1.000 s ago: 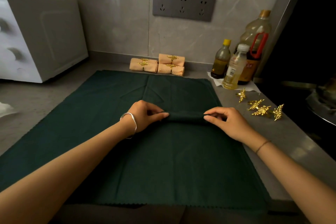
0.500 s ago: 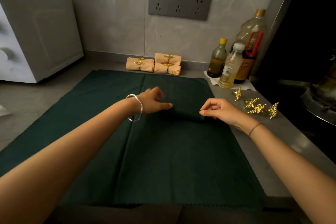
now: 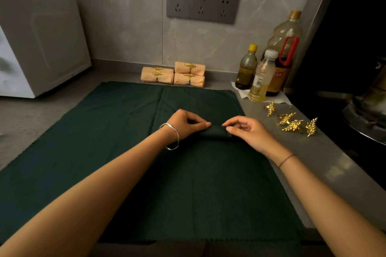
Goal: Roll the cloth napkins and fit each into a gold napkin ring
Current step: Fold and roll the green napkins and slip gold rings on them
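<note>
1. At the middle of the counter, on the big dark green cloth [image 3: 125, 152], a rolled dark green napkin [image 3: 216, 133] lies crosswise, ends pointing to 9 and 3 o'clock.
2. The left hand [image 3: 183, 123] pinches the roll's 9 o'clock end, thumb and fingertips curled in on it. There's a silver bangle [image 3: 173, 137] on that wrist.
3. The right hand [image 3: 246, 131] grips the 3 o'clock end between thumb and index finger, with the other fingers loosely curled above the cloth.
4. Over at 3 o'clock from the right hand, a handful of loose gold leaf napkin rings [image 3: 292, 124] sit on the bare grey countertop [image 3: 334, 162], near the hand but not touching it.
5. At 12 o'clock from the roll, up against the wall, are the peach napkins [image 3: 173, 75], already rolled and ringed, one stacked on top of the others.
6. The oil bottles [image 3: 263, 75] stand at roughly 1 o'clock, a white appliance [image 3: 37, 48] sits at 10 o'clock, and a grey outlet panel [image 3: 201, 5] is on the wall at 12.
</note>
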{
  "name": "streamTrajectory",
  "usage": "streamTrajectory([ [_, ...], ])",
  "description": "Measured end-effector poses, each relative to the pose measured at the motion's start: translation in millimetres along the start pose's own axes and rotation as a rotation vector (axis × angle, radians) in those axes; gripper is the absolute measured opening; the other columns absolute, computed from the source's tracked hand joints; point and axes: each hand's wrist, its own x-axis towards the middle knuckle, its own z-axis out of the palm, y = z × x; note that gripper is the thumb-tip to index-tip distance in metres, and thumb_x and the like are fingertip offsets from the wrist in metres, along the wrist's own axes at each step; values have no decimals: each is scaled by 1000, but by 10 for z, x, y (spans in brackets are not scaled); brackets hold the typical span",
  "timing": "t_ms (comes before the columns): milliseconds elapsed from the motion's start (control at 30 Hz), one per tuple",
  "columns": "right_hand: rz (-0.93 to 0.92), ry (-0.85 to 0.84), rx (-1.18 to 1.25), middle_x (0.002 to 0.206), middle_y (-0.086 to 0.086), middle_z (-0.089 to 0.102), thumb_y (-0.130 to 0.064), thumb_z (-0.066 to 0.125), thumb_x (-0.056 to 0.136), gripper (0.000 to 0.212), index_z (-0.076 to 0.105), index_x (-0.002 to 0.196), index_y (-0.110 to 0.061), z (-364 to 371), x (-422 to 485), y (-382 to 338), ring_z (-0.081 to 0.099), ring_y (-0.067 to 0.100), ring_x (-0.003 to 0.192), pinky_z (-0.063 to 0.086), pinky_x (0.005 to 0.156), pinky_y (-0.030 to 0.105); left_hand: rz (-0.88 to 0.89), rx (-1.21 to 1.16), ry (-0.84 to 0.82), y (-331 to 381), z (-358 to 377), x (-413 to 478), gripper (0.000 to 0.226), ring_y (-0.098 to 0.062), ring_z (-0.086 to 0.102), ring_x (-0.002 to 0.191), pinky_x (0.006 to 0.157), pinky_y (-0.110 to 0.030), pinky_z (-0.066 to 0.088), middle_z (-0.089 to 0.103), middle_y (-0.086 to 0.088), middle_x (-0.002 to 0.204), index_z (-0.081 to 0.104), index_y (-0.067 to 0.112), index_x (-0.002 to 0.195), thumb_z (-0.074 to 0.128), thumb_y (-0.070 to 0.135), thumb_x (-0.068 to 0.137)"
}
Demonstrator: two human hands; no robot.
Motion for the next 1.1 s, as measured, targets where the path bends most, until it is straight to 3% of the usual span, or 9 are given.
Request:
streamTrajectory([
  [67, -108, 58, -91, 94, 1, 65, -16, 60, 90, 17, 67, 97, -30, 27, -5, 62, 56, 19, 81, 43, 69, 16, -19, -9, 1, -2, 2, 21, 11, -1, 59, 86, 75, -13, 43, 65, 13, 89, 71, 22, 91, 66, 29, 84],
  [133, -227, 119, -215, 98, -8, 59, -18, 62, 88, 18, 68, 100, -31, 26, -11, 101, 52, 7, 80, 39, 68, 8, -35, -13, -1, 2, -1, 32, 11, 0, 58, 84, 71, -12, 42, 65, 12, 88, 71, 21, 90, 66, 28, 84],
  [200, -336, 138, -355, 109, -11, 57, -23, 66, 85, 24, 68, 109, -24, 8, -26, 112, 50, -2, 96, 34, 83, 1, -41, -22, 3, 8, -1, 40, 12, 1, 58, 80, 67, -10, 42, 64, 13, 85, 71, 19, 92, 65, 27, 85],
  [333, -365, 84, -599, 116, -9, 60, -35, 69, 81, 41, 63, 120, -25, 1, -4, 129, 49, 7, 110, 31, 93, 14, -27, -9, 5, 24, -10, 54, 13, 0, 58, 79, 73, -12, 43, 65, 10, 87, 70, 17, 96, 63, 23, 87],
  [500, -308, 22, -525, 106, -11, 55, -36, 66, 83, 38, 62, 120, -26, -6, 72, 188, 47, 6, 105, 37, 93, 24, 134, 338, 28, 96, -18, 71, 21, -9, 60, 97, 91, -25, 48, 67, 3, 111, 68, 21, 109, 58, 26, 91],
  [600, -288, 6, -512, 105, -9, 52, -36, 65, 84, 39, 62, 120, -22, -12, 111, 217, 46, 8, 105, 39, 93, 26, 327, 588, 0, 169, 20, 38, 31, -10, 58, 108, 92, -23, 45, 63, 7, 120, 63, 26, 119, 56, 36, 90],
  [700, -276, -12, -488, 106, -7, 53, -35, 63, 86, 37, 62, 120, -20, 0, 150, 227, 47, 10, 105, 39, 94, 28, 376, 746, -36, 156, 56, 51, 41, -10, 52, 116, 94, -24, 41, 57, 9, 128, 53, 31, 129, 57, 40, 89],
  [900, -252, -17, -365, 109, -5, 56, -29, 66, 85, 37, 59, 121, -22, 16, 136, 279, 50, 9, 106, 40, 95, 26, 336, 690, -43, 95, 65, 119, 40, -13, 56, 110, 93, -27, 44, 60, 6, 124, 53, 28, 128, 58, 37, 90],
  [1100, -111, 73, -213, 110, -2, 62, -27, 66, 86, 37, 58, 121, -18, 3, 143, 271, 57, 9, 102, 45, 89, 24, 305, 564, -89, 139, 17, 221, 38, -12, 57, 105, 90, -24, 45, 61, 1, 121, 55, 22, 126, 59, 32, 89],
])
